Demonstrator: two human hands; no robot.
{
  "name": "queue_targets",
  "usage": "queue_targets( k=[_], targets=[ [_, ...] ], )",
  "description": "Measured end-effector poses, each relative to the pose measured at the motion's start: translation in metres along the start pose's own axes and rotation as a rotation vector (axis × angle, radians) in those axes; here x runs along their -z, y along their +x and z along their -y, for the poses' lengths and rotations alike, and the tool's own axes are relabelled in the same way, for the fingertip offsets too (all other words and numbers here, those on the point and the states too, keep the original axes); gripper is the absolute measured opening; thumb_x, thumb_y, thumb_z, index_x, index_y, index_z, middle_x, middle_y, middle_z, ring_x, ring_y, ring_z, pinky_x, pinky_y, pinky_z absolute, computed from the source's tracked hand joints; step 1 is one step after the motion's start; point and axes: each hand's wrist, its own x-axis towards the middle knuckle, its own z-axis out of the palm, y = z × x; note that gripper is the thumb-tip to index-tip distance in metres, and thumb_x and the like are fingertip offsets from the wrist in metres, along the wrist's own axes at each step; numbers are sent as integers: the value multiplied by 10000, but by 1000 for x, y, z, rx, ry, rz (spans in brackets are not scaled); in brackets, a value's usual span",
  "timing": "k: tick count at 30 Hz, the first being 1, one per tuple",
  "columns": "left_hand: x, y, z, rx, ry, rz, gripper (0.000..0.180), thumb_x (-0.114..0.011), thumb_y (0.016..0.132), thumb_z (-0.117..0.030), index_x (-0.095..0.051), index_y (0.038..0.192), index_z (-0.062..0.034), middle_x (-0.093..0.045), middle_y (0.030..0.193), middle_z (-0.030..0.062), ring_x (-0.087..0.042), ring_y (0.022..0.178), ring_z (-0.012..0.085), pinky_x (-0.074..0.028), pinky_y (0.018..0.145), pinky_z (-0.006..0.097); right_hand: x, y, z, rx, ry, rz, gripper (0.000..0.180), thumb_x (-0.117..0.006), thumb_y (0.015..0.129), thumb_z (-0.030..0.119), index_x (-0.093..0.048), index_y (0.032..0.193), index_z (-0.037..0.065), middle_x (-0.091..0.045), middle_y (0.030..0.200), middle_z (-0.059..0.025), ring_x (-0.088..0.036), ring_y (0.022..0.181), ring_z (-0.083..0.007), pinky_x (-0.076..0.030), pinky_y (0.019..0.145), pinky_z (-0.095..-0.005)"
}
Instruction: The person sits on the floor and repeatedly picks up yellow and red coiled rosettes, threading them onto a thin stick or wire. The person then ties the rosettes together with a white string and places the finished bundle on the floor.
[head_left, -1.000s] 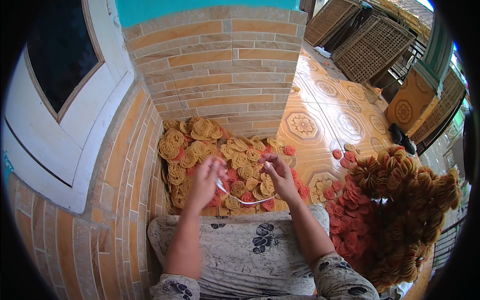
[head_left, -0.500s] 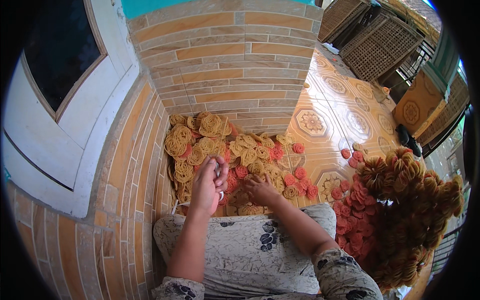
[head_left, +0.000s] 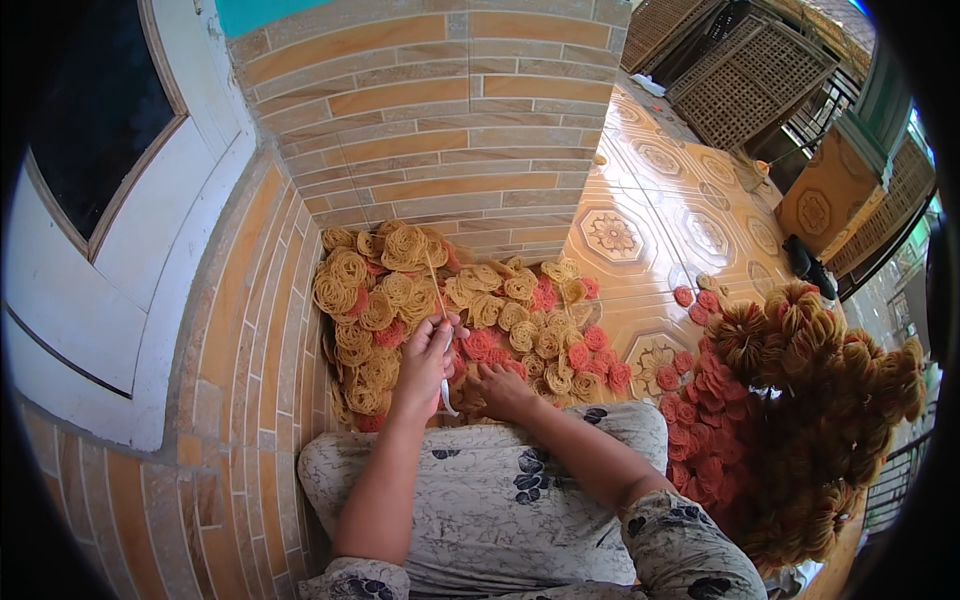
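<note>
My left hand [head_left: 428, 362] is closed around a thin pale stick [head_left: 437, 285] that points up and away over the pile. A white strip [head_left: 447, 398] hangs below that hand. My right hand [head_left: 502, 393] is low over the near side of the pile, fingers bent and partly apart among the pieces. I cannot make out anything in its grip. In front of both hands lie yellow coiled, lacy rosettes [head_left: 408, 248] that look like raw crackers. Red rosettes [head_left: 482, 345] of the same kind are mixed in, closest to the fingers.
The pile sits in a corner against a tiled wall [head_left: 420, 150]. At right stand strung bunches of brown-yellow rosettes [head_left: 850, 400] beside a heap of red ones [head_left: 708, 420]. A white door [head_left: 190, 220] is at left. Dark shoes [head_left: 808, 265] and woven racks [head_left: 750, 90] stand farther back.
The stick in my left hand now stands out plainly, tilted up over the pile. My right hand has shifted slightly left and nearer to me, its fingers less spread. The view has turned slightly.
</note>
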Motion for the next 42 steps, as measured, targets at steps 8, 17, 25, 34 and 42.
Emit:
queue_targets(
  k=[8, 17, 25, 34, 42],
  targets=[
    [-2, 11, 23, -51, 587, 50, 225, -654, 897, -185, -688, 995, 15, -697, 844, 54, -615, 776, 84, -473, 741, 235, 51, -12, -91, -555, 839, -368, 212, -611, 883, 139, -617, 941, -65, -688, 780, -127, -675, 714, -173, -534, 668, -310],
    [-21, 12, 54, -77, 887, 181, 190, -677, 864, -182, -709, 940, -11, -714, 808, 38, -616, 715, 61, -471, 665, 232, 87, -49, -103, -541, 1446, -508, 146, -569, 933, 99, -589, 940, -45, -652, 850, -96, -666, 771, -168, -560, 720, -286],
    [-21, 12, 57, -36, 797, 165, 190, -669, 866, -173, -708, 938, -1, -712, 797, 34, -612, 702, 57, -475, 669, 232, 88, -49, -93, -487, 1478, -567, 142, -574, 931, 96, -582, 937, -45, -634, 851, -69, -658, 771, -152, -562, 727, -281],
    [-20, 15, 60, 186, 471, 179, 198, -639, 900, -170, -689, 1007, -11, -700, 895, 38, -622, 778, 89, -479, 748, 248, 84, -47, -95, -484, 1352, -603, 188, -581, 924, 126, -583, 968, -56, -653, 854, -72, -663, 801, -138, -516, 707, -248],
    [-15, 18, 77, 117, 557, 175, 182, -642, 889, -163, -688, 982, -13, -699, 884, 31, -618, 747, 87, -475, 704, 253, 58, -44, -115, -351, 537, -357, 260, -644, 806, 111, -627, 1057, 48, -633, 953, -120, -635, 914, -251, -490, 809, -380]
  ],
)
